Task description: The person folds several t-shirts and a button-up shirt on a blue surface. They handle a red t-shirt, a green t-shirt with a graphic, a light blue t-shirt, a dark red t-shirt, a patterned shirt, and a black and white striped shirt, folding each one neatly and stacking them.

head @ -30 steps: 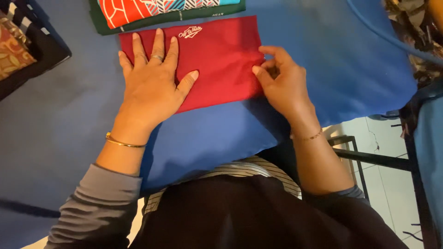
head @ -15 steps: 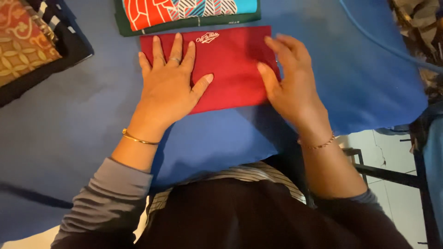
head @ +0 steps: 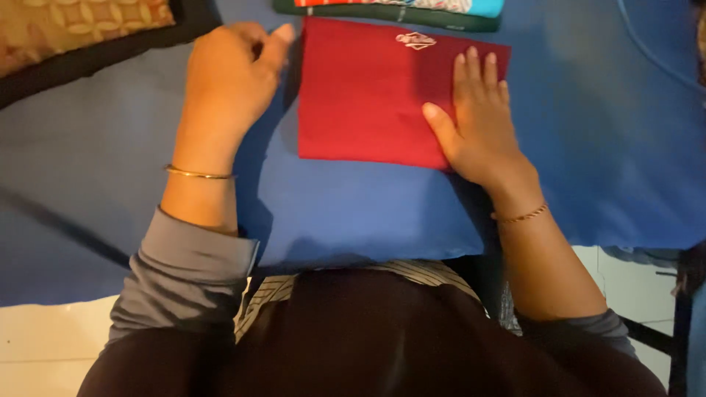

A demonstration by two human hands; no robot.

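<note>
Red folded cloth (head: 368, 95) lies flat at upper centre on the blue sheet (head: 353, 213). My right hand (head: 482, 121) presses it, fingers spread, gripping nothing; my left hand (head: 228, 77) curls loosely at its left edge, empty. Soft, light, floppy, I reckon: best pinched at an edge.

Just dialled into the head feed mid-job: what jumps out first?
A folded red cloth lies in the upper middle of the blue table cover. The right hand presses flat on its right part, while the left hand is curled at its left edge. A patterned cushion sits top left.
</note>
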